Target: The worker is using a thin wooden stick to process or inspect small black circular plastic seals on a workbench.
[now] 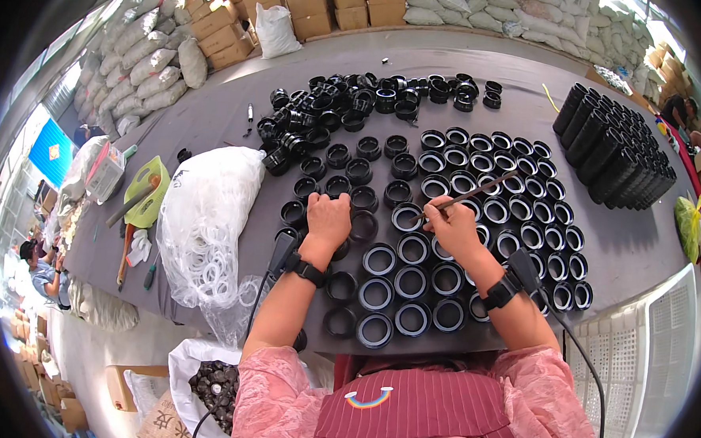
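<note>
My right hand (455, 228) is closed around a thin brown stick (479, 187), held slantwise. The stick's lower end reaches a black ring with a white ring inside (406, 217), while its other end points to the far right. My left hand (329, 219) is closed, knuckles up, among plain black rings just left of that one. Its fingertips are hidden, so what they grip cannot be made out. Next to its fingers stands a plain black ring (363, 197). Several white-lined black rings (450, 278) stand in rows under and around my right hand.
A clear bag of white rings (208, 211) lies on the grey table (221, 125) at left, beside a green dustpan (147, 192). Loose black rings (325, 107) are heaped at the back. Stacked black columns (616, 150) stand at right. A white sack of dark parts (192, 361) is below the near edge.
</note>
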{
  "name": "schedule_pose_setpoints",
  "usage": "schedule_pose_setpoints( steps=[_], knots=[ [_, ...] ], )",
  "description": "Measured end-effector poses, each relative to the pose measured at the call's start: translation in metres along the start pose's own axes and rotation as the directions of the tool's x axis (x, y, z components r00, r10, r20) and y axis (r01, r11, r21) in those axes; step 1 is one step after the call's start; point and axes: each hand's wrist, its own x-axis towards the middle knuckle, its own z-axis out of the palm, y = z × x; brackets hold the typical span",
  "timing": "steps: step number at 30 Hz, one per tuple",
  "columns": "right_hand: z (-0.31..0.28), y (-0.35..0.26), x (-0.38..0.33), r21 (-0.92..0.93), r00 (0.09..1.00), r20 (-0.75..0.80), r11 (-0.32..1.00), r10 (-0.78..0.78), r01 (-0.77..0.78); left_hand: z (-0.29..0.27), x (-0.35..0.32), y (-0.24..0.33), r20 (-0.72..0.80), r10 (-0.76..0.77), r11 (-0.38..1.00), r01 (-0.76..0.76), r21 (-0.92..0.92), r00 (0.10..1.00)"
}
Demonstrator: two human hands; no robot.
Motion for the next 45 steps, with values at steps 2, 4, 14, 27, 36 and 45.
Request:
schedule_pose_setpoints(
  steps=[2, 4, 14, 27, 36, 45],
  knots=[
    [0.001, 0.007, -0.001, -0.072, 1.000, -0.011, 0.997, 0.002, -0.003, -0.008, 0.002, 0.011, -0.150, 0.083, 0.992, -0.096, -0.087, 0.985],
    [0.005, 0.008, -0.001, -0.083, 1.000, -0.001, 0.997, 0.001, -0.002, -0.025, -0.001, 0.028, -0.280, 0.199, 0.917, -0.279, -0.285, 0.939],
    [0.017, 0.011, 0.006, -0.118, 0.997, 0.070, 0.993, -0.010, 0.018, 0.002, -0.006, 0.059, -0.070, 0.315, 0.888, -0.320, -0.330, 0.946],
    [0.002, 0.014, 0.040, -0.348, 0.988, 0.132, 0.930, -0.080, 0.122, 0.006, -0.005, 0.060, -0.082, 0.346, 0.862, -0.351, -0.365, 0.935],
    [0.028, 0.016, 0.025, -0.119, 0.981, 0.142, 0.981, -0.135, 0.152, 0.007, -0.004, 0.059, -0.129, 0.354, 0.864, -0.377, -0.334, 0.926],
    [-0.035, -0.002, 0.009, 0.190, 0.988, -0.156, 0.981, -0.014, 0.044, -0.001, 0.010, 0.060, -0.036, 0.242, 0.819, -0.224, -0.529, 0.970]
  ],
)
